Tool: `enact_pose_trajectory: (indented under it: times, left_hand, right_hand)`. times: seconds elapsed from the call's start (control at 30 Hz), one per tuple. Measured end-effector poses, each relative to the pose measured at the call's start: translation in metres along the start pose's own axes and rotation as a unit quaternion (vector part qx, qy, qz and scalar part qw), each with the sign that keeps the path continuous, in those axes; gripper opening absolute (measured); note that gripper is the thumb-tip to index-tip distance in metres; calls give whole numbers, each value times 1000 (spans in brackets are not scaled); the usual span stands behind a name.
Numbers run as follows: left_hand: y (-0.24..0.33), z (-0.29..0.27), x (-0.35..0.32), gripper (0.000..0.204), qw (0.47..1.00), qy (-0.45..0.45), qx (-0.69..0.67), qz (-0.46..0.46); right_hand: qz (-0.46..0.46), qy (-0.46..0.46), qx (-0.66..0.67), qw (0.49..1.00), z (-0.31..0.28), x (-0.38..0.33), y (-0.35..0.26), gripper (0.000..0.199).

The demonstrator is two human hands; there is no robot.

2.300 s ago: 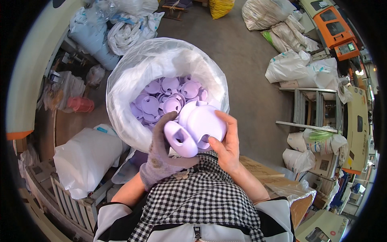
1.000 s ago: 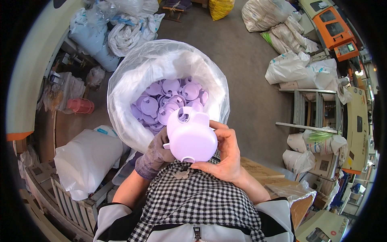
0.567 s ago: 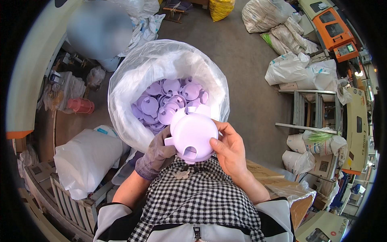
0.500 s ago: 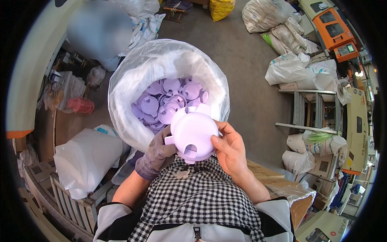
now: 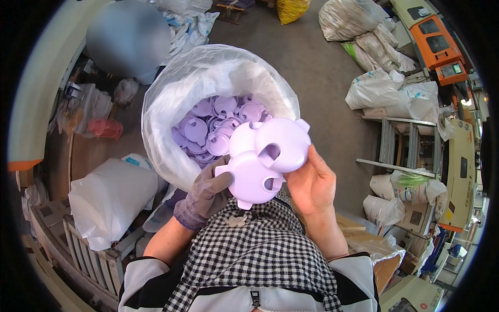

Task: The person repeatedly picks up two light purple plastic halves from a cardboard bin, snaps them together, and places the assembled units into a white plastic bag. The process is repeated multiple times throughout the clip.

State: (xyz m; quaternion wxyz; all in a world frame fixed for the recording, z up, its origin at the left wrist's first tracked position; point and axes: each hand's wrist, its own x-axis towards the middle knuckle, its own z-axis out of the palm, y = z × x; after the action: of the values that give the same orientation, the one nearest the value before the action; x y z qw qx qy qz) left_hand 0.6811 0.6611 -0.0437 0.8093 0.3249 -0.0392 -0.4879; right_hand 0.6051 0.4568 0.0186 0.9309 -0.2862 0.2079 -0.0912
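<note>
In front of me my gloved left hand (image 5: 207, 188) grips a lilac plastic lid (image 5: 250, 179) by its left edge, thumb on top. The lid is round, with small tabs and a hole. My bare right hand (image 5: 312, 182) has its fingers around the right side of another lilac lid (image 5: 288, 143), tilted and overlapping the first. A further lilac piece (image 5: 242, 139) shows behind these two; which hand bears it I cannot tell. Just beyond my hands stands a large bag-lined container (image 5: 161, 125) holding many similar lilac lids (image 5: 195, 130).
On the left lie a stuffed white bag (image 5: 106, 200) on a wooden crate (image 5: 96, 265) and a pink plastic part (image 5: 105, 128). A metal stepladder (image 5: 387, 143), white sacks (image 5: 377, 88) and an orange machine (image 5: 435, 39) line the right. A yellow bag (image 5: 292, 9) stands far off.
The stacked lilac lids have come apart: one has shifted up and right with my right hand and tilted, while another stays in my left hand. My view has shifted slightly.
</note>
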Motion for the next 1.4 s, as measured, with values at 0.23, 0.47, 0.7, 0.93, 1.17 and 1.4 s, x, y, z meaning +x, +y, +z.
enact_pose_trajectory:
  times: [0.23, 0.47, 0.7, 0.93, 1.17, 1.4]
  left_hand:
    - [3, 1, 1, 77, 1000, 31, -1, -4]
    - [4, 0, -1, 81, 999, 36, 17, -6]
    - [14, -4, -3, 84, 999, 15, 25, -40]
    - [35, 17, 5, 108, 980, 15, 181, -79]
    - [42, 16, -1, 103, 967, -24, 241, -85]
    - [35, -4, -5, 98, 985, -36, 156, -61]
  right_hand:
    - [-9, -12, -23, 1000, -9, 22, -6, 48]
    - [8, -49, 49, 998, -26, 33, 2, 45]
    - [24, -149, 132, 980, -44, 36, 0, 44]
    - [86, -113, 209, 968, -59, 36, 15, 50]
    - [121, -121, 356, 919, -61, 37, 32, 50]
    - [102, -118, 332, 930, -52, 45, 40, 48]
